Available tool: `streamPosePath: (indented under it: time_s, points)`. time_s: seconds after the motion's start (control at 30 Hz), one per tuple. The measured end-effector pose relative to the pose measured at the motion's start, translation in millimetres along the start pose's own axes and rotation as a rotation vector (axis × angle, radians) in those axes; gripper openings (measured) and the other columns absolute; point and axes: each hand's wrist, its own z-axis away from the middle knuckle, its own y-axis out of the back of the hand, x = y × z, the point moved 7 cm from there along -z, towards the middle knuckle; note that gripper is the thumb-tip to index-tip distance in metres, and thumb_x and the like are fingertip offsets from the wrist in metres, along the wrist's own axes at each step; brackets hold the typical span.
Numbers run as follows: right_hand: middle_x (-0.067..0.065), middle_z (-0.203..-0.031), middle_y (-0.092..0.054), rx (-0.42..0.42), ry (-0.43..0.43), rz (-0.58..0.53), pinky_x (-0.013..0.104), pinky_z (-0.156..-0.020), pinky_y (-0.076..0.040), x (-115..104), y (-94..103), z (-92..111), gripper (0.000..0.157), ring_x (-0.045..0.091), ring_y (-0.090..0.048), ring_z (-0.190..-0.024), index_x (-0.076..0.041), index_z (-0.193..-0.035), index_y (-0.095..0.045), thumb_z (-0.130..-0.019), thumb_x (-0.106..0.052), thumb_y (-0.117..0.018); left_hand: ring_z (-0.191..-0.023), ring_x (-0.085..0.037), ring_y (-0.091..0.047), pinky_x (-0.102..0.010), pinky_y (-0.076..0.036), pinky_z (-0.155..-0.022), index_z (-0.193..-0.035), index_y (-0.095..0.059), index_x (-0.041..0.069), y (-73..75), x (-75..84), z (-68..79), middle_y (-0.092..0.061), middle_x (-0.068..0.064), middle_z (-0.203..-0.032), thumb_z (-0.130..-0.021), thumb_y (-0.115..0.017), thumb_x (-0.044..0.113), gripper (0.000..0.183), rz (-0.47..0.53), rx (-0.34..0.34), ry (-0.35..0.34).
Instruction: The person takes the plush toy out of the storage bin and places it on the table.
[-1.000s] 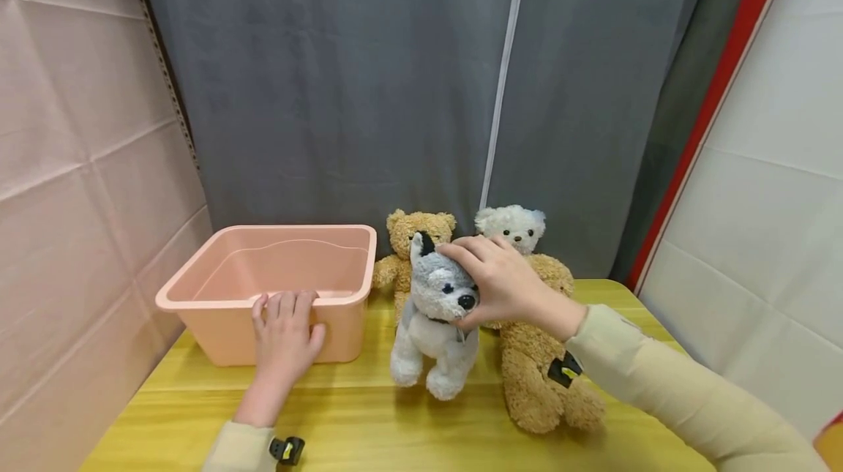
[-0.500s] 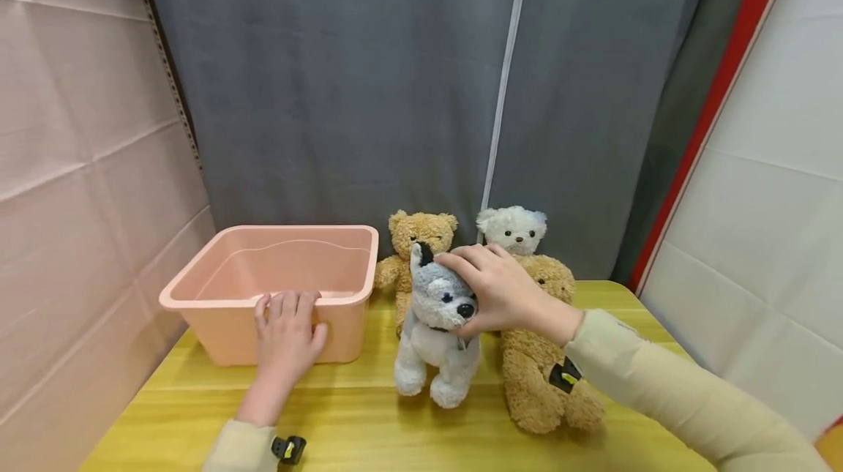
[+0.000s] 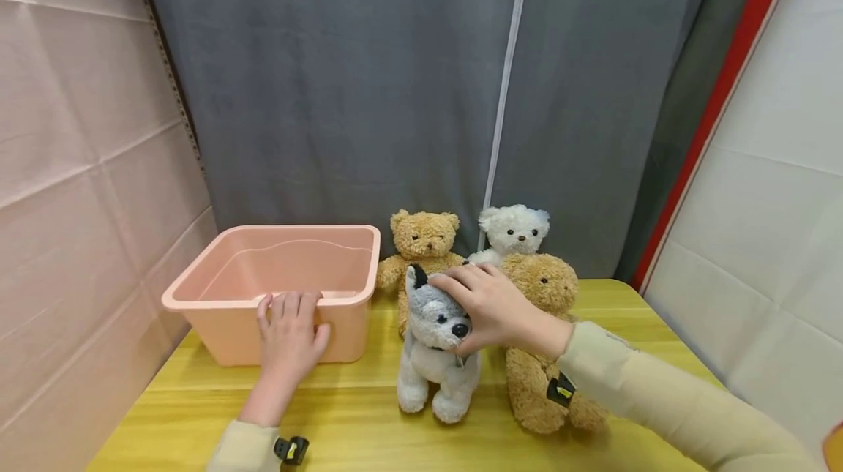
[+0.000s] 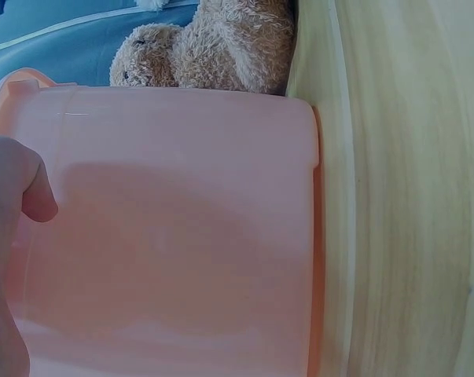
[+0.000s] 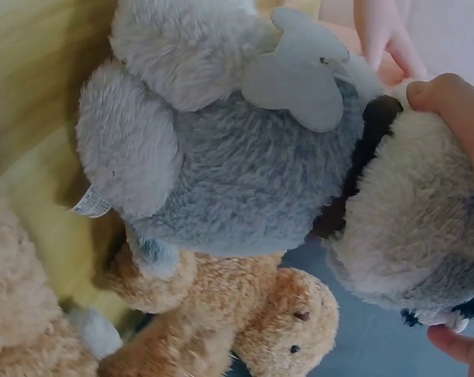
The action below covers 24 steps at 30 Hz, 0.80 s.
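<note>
My right hand (image 3: 490,305) grips the head of a grey and white plush husky (image 3: 437,366), which stands upright in front of the teddy bears. In the right wrist view the husky (image 5: 252,173) shows its furry body, dark collar and a pale bone-shaped tag (image 5: 299,75). My left hand (image 3: 290,336) holds the near rim of a pink plastic tub (image 3: 352,326), fingers hooked over it. Its thumb (image 4: 38,196) lies against the tub's outer wall in the left wrist view. What the visible part of the tub's inside shows is bare pink plastic.
Close behind the husky sits a tan teddy bear (image 3: 421,238). A white bear (image 3: 516,227) is at the back right. Another tan bear (image 3: 536,399) sits partly behind my right forearm. All stand on a yellow wood-grain table (image 3: 369,428) before a grey curtain (image 3: 342,91).
My right hand has lowered the husky toward the table and slightly nearer me, uncovering more of the bears behind. The left hand stays on the tub's rim.
</note>
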Motion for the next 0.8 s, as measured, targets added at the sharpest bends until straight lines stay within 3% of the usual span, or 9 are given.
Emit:
streamPosePath:
  time_s: [0.37, 0.63, 0.8]
  points:
    - [0.008, -0.123, -0.056, 0.047, 0.004, -0.016, 0.043, -0.085, -0.043, -9.3, -12.9, 3.6, 0.101, 0.023, -0.055, -0.106, -0.012, -0.134, -0.049, -0.050, -0.059, -0.082, -0.095, -0.038, -0.043, -0.060, -0.018, -0.098, -0.104, -0.054, 0.007, 1.4, -2.5, 0.0, -0.049, -0.013, -0.096, -0.069, -0.055, 0.017, 0.037, 0.003, -0.005, -0.002]
    - [0.009, -0.132, -0.048, -0.065, -0.073, -0.071, 0.043, -0.092, -0.040, -8.4, -18.9, -3.9, 0.116, 0.023, -0.047, -0.116, -0.015, -0.141, -0.042, -0.049, -0.074, -0.078, -0.095, -0.039, -0.043, -0.060, -0.018, -0.098, -0.105, -0.054, 0.006, 2.9, -3.5, -4.5, -0.049, -0.014, -0.096, -0.071, -0.053, 0.019, 0.037, 0.005, 0.010, -0.009]
    - [0.008, -0.136, -0.046, -0.089, -0.098, -0.109, 0.045, -0.093, -0.039, -5.3, -18.7, -2.2, 0.113, 0.023, -0.045, -0.121, -0.018, -0.144, -0.040, -0.055, -0.083, -0.066, -0.094, -0.039, -0.043, -0.060, -0.018, -0.098, -0.105, -0.055, 0.006, 1.2, -4.5, -7.0, -0.049, -0.013, -0.095, -0.071, -0.052, 0.019, 0.037, 0.007, 0.012, -0.016]
